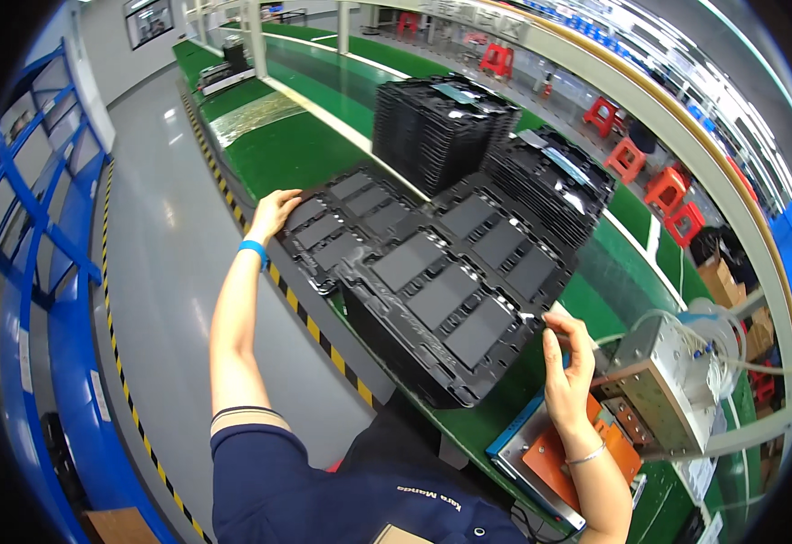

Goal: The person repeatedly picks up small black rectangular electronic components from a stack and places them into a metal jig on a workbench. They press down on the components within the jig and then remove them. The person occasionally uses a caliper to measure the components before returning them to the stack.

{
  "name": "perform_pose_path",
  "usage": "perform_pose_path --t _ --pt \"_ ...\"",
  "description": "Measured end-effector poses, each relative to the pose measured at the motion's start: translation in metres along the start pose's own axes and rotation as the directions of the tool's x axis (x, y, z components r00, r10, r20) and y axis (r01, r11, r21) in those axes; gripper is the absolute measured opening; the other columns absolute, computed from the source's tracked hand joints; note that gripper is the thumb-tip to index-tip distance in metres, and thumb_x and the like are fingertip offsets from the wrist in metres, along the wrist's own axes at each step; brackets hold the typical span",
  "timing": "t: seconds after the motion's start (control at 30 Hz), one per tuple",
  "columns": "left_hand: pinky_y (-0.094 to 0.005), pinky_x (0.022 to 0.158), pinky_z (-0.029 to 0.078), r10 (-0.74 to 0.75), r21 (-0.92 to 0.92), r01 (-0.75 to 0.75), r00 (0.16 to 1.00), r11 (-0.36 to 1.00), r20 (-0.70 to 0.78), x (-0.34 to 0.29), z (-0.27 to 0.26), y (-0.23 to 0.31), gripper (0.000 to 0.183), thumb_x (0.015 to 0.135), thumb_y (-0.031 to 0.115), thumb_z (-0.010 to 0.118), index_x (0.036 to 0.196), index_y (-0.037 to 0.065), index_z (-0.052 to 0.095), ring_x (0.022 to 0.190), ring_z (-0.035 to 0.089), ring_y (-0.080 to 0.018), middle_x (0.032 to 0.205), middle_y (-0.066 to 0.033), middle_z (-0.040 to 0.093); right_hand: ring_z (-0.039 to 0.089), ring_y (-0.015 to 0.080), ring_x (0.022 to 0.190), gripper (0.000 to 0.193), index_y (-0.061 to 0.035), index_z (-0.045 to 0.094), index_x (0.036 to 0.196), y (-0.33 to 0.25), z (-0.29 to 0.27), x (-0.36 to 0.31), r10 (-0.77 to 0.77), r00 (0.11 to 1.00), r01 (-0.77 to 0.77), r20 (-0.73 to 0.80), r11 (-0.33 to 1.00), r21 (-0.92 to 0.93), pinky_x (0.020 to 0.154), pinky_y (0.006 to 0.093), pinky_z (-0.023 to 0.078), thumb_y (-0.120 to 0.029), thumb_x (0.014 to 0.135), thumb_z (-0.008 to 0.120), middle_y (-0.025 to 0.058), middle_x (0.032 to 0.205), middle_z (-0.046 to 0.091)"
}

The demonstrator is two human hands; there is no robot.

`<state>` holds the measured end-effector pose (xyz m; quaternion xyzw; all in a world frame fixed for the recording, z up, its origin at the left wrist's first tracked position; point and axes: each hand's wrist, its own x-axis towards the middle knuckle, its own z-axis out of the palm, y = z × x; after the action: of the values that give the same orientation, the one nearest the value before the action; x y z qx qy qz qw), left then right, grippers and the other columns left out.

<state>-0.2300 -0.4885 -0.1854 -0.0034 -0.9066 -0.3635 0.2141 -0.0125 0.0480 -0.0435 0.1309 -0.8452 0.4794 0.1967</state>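
A stack of black plastic trays [387,313] stands in front of me, its top tray holding several flat dark grey rectangular pieces [446,295] in its pockets. Left of it, another black tray [360,172] with similar pieces sits lower, its near edge against the stack. My left hand [274,214], with a blue band at the wrist, has its fingers closed over the left corner of that lower tray. Beside the right corner of the stack is my right hand [570,363], its fingers bent, thumb and forefinger apart, with nothing seen between them.
Two taller stacks of black trays [437,131] [550,181] rise behind on the green bench [274,154]. At right are a metal fixture [659,385] with cables and an orange block [550,462]. Blue shelving [74,335] lines the left, across a grey walkway.
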Motion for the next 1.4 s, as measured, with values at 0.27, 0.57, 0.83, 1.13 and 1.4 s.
perform_pose_path --t 0.27,0.57,0.83,1.13,1.4 --pt "-0.0312 0.076 0.053 0.389 0.011 -0.390 0.916 0.921 -0.095 0.029 -0.028 0.195 0.030 0.085 0.016 0.073 0.112 0.006 0.070 0.083 0.067 -0.0200 0.093 -0.0095 0.069 0.059 0.0211 0.093 0.016 -0.0112 0.068 0.093 -0.009 -0.034 0.088 -0.434 0.849 0.503 0.301 0.492 -0.710 0.087 0.0349 0.045 -0.011 0.077 0.072 0.0001 0.084 0.066" --pt "-0.0419 0.079 0.057 0.303 0.416 -0.475 0.858 0.775 0.416 -0.010 0.048 0.351 0.052 0.076 0.047 0.074 0.095 -0.001 0.073 0.090 0.070 -0.0336 0.093 -0.0193 0.071 0.060 0.0176 0.092 0.004 -0.0109 0.065 0.076 -0.009 -0.001 0.141 -0.195 0.617 0.781 0.763 0.032 -0.624 0.078 0.0308 0.045 -0.014 0.078 0.063 -0.0005 0.079 0.066" --pt "-0.0390 0.089 0.055 -0.045 0.570 -0.335 0.834 0.750 0.550 0.008 0.054 0.385 0.058 0.074 0.049 0.070 0.104 -0.001 0.073 0.102 0.069 -0.0320 0.106 -0.0198 0.071 0.062 0.0162 0.098 0.011 -0.0126 0.071 0.079 0.002 0.003 0.144 -0.296 0.454 0.847 0.841 -0.149 -0.510 0.076 0.0302 0.045 -0.019 0.083 0.063 -0.0034 0.084 0.069" --pt "-0.0390 0.089 0.053 0.013 0.396 -0.359 0.754 0.845 0.657 0.041 0.057 0.371 0.064 0.069 0.053 0.076 0.106 0.001 0.073 0.101 0.069 -0.0302 0.103 -0.0215 0.071 0.062 0.0188 0.097 0.012 -0.0102 0.071 0.076 -0.011 -0.006 0.134 -0.328 0.567 0.802 0.756 0.011 -0.597 0.071 0.0310 0.053 -0.019 0.080 0.063 0.0022 0.088 0.066" --pt "-0.0191 0.048 0.043 0.196 -0.278 0.105 0.484 0.955 0.853 -0.007 0.051 0.406 0.027 0.083 0.030 0.079 0.076 0.007 0.065 0.055 0.057 -0.0037 0.062 0.0016 0.061 0.059 0.0177 0.085 0.031 -0.0017 0.063 0.103 -0.065 -0.090 0.024 -0.545 0.697 0.669 0.466 0.259 -0.697 0.067 0.0295 0.049 -0.012 0.074 0.062 0.0060 0.094 0.059"
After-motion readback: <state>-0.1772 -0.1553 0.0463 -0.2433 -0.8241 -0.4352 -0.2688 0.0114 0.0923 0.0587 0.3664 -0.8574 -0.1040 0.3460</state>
